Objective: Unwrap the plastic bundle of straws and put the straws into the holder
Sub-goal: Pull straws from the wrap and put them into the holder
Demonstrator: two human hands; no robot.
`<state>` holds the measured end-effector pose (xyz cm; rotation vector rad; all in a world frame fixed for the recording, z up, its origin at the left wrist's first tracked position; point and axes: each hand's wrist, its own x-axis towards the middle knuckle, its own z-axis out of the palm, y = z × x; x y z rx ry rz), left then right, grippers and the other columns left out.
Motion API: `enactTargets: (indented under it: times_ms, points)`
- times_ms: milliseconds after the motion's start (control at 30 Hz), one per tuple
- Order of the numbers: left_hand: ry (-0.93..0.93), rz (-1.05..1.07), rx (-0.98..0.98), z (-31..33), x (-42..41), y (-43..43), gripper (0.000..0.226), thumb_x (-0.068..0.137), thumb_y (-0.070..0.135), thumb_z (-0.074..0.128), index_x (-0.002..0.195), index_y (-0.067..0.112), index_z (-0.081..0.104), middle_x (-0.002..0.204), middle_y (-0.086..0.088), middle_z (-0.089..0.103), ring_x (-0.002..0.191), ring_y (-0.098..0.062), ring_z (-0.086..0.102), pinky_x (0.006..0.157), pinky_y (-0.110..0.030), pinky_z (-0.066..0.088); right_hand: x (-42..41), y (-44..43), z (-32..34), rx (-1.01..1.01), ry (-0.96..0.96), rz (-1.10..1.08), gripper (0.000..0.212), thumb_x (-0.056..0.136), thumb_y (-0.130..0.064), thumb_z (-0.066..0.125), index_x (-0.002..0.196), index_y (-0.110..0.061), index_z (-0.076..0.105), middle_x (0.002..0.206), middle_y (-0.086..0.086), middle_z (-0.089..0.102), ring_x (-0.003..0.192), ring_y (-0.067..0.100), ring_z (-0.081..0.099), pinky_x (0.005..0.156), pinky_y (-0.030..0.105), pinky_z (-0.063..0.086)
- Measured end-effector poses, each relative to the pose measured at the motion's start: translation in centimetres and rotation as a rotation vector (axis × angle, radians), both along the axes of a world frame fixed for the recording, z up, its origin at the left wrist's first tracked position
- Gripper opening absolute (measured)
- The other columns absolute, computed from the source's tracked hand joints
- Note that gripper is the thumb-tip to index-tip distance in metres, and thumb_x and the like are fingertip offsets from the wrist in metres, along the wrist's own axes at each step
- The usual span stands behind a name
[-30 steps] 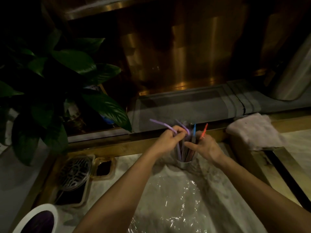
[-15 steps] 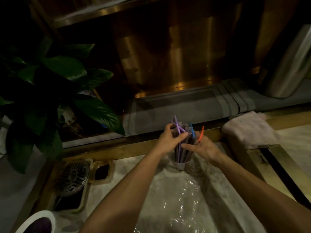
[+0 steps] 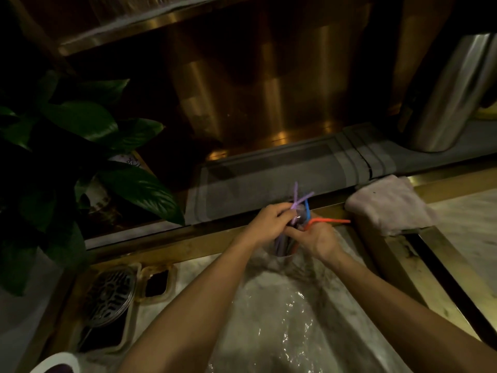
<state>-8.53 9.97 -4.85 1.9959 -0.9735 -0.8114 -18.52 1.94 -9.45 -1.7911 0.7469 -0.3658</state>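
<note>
From the head camera, the left hand (image 3: 269, 223) and right hand (image 3: 317, 239) are together, both closed on the straws (image 3: 301, 208) standing in the holder (image 3: 282, 253) at the counter's back edge. The plastic wrap (image 3: 282, 319) lies spread nearby. Settling seems underway; next, tuck in the bent orange straw (image 3: 329, 220).

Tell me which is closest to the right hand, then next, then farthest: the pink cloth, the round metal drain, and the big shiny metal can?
1. Pink cloth, just to the right of the right hand, on the counter edge.
2. Big shiny metal can, up at the far right, behind the cloth.
3. Round metal drain, far off on the left side.
</note>
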Motion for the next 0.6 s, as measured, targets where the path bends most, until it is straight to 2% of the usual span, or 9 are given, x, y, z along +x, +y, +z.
enactTargets:
  times_ms: [67, 167, 233, 300, 400, 433, 500, 533, 600]
  points:
    - [-0.026, -0.022, 0.023, 0.1, 0.0, -0.3, 0.03, 0.098, 0.024, 0.044, 0.115, 0.014, 0.067, 0.107, -0.011, 0.069, 0.095, -0.017, 0.061, 0.09, -0.036, 0.048, 0.1, 0.3, -0.1, 0.013, 0.01, -0.019, 0.014, 0.077, -0.024, 0.074, 0.082, -0.02, 0.061, 0.07, -0.002, 0.063, 0.064, 0.006, 0.06, 0.056, 0.013, 0.043]
    - [-0.084, -0.044, 0.055, 0.5, -0.5, -0.8, 0.034, 0.098, 0.032, 0.045, 0.122, 0.014, 0.061, 0.119, -0.01, 0.065, 0.098, -0.01, 0.058, 0.086, -0.026, 0.043, 0.0, 0.4, -0.7, 0.135, 0.006, -0.054, 0.021, 0.077, -0.021, 0.074, 0.094, -0.013, 0.065, 0.093, 0.012, 0.07, 0.088, 0.026, 0.066, 0.081, 0.038, 0.052]
    - [-0.084, -0.05, 0.094, 0.2, -0.5, -1.0, 0.055, 0.093, 0.043, 0.052, 0.142, 0.02, 0.039, 0.138, -0.006, 0.053, 0.12, -0.015, 0.053, 0.097, -0.027, 0.04, -0.2, 0.4, -1.4, 0.19, 0.013, -0.005, 0.032, 0.076, -0.025, 0.074, 0.104, -0.015, 0.064, 0.104, 0.01, 0.069, 0.098, 0.023, 0.064, 0.092, 0.043, 0.05]
    - [-0.038, -0.014, 0.146, -0.4, -0.2, -0.6, 0.082, 0.085, 0.05, 0.061, 0.15, 0.027, 0.016, 0.15, -0.003, 0.039, 0.136, -0.021, 0.04, 0.108, -0.033, 0.034, -0.3, 0.2, -2.1, 0.208, 0.047, 0.031, 0.041, 0.072, -0.032, 0.075, 0.109, -0.018, 0.064, 0.107, 0.008, 0.069, 0.101, 0.022, 0.063, 0.094, 0.045, 0.049]
    - [-0.021, 0.018, 0.195, -1.4, 0.4, 0.3, 0.097, 0.078, 0.052, 0.068, 0.151, 0.029, 0.009, 0.151, -0.003, 0.038, 0.138, -0.022, 0.037, 0.111, -0.036, 0.031, -0.5, 0.2, -1.8, 0.267, 0.049, 0.041, 0.036, 0.078, -0.017, 0.072, 0.112, -0.013, 0.063, 0.113, 0.011, 0.067, 0.104, 0.024, 0.063, 0.093, 0.038, 0.05]
    - [-0.056, 0.011, 0.2, -1.7, 0.5, 0.6, 0.091, 0.079, 0.051, 0.066, 0.15, 0.026, 0.016, 0.149, -0.003, 0.041, 0.136, -0.021, 0.04, 0.109, -0.032, 0.032, -0.6, 0.2, -1.7, 0.308, 0.022, 0.041, 0.034, 0.079, -0.01, 0.071, 0.113, -0.011, 0.062, 0.114, 0.012, 0.067, 0.103, 0.021, 0.063, 0.089, 0.03, 0.052]
    - [-0.142, -0.025, 0.174, -1.7, 0.4, 0.9, 0.058, 0.089, 0.047, 0.057, 0.139, 0.021, 0.042, 0.138, -0.003, 0.053, 0.127, -0.019, 0.05, 0.098, -0.026, 0.038, -0.8, 0.3, -1.3, 0.351, -0.014, 0.044, 0.029, 0.082, -0.004, 0.067, 0.11, -0.008, 0.062, 0.111, 0.013, 0.066, 0.09, 0.014, 0.063, 0.073, 0.012, 0.051]
    - [-0.174, -0.043, 0.152, -1.7, 0.3, 0.8, 0.044, 0.094, 0.042, 0.051, 0.13, 0.019, 0.052, 0.13, -0.005, 0.059, 0.12, -0.02, 0.054, 0.092, -0.025, 0.04, -0.8, 0.3, -1.1, 0.347, -0.022, 0.034, 0.027, 0.083, -0.003, 0.065, 0.11, -0.005, 0.062, 0.108, 0.012, 0.066, 0.086, 0.012, 0.061, 0.066, 0.006, 0.049]
    - [-0.243, -0.071, 0.118, -1.6, 0.0, 0.6, 0.034, 0.099, 0.033, 0.043, 0.12, 0.012, 0.058, 0.122, -0.009, 0.063, 0.113, -0.024, 0.058, 0.084, -0.024, 0.04, -0.5, 0.3, -1.0, 0.292, -0.005, -0.013, 0.025, 0.086, -0.007, 0.062, 0.11, -0.002, 0.062, 0.103, 0.01, 0.065, 0.088, 0.016, 0.059, 0.062, 0.004, 0.046]
